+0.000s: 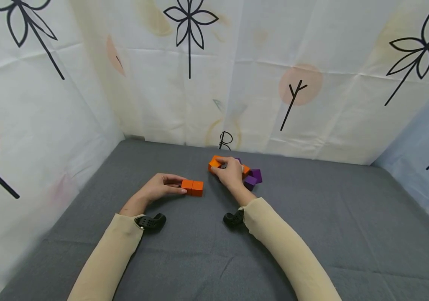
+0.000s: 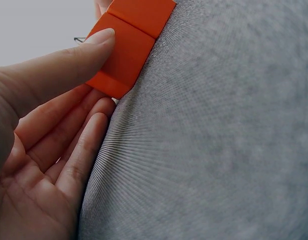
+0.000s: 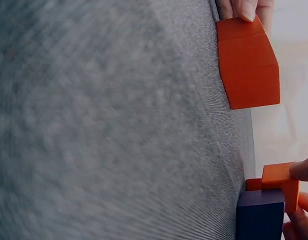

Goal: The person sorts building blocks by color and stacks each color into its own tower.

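- We note the left grip narrowed to the width of 1 cube, thumb opposing the fingers, pinching the left end of a 2-cube orange row.
- We judge that this end hold steadies the row against the gray surface and leaves its right face exposed.
- We find the right grip pinching an orange piece, thumb on 1 face, fingers opposite; we cannot tell whether the piece touches the surface.
- We locate this piece at the cluster's left edge, apart from the row; the opposed hold likely guards against tipping.
- We see purple blocks and another orange block beside the right grip, which hides part of the cluster; these restrict room there.
- We observe 1 black device at each wrist and a patterned cloth behind the surface.
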`<move>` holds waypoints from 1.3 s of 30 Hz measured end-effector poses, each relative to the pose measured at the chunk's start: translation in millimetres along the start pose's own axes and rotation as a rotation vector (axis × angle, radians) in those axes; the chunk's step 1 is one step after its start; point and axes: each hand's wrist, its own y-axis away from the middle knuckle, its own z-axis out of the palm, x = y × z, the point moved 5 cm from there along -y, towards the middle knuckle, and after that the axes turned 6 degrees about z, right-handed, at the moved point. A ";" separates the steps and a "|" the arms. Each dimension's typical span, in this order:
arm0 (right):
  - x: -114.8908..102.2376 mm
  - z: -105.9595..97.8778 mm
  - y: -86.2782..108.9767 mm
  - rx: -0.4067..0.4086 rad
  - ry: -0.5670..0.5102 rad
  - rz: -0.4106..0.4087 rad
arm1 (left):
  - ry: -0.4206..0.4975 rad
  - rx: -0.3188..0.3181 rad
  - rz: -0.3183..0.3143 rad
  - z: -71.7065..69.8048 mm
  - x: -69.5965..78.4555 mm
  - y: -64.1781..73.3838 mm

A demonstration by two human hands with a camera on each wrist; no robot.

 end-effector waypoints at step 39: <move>-25.9 2.6 26.4 -0.324 -0.174 -0.284 | 0.036 -0.004 -0.009 1.9 -0.4 0.8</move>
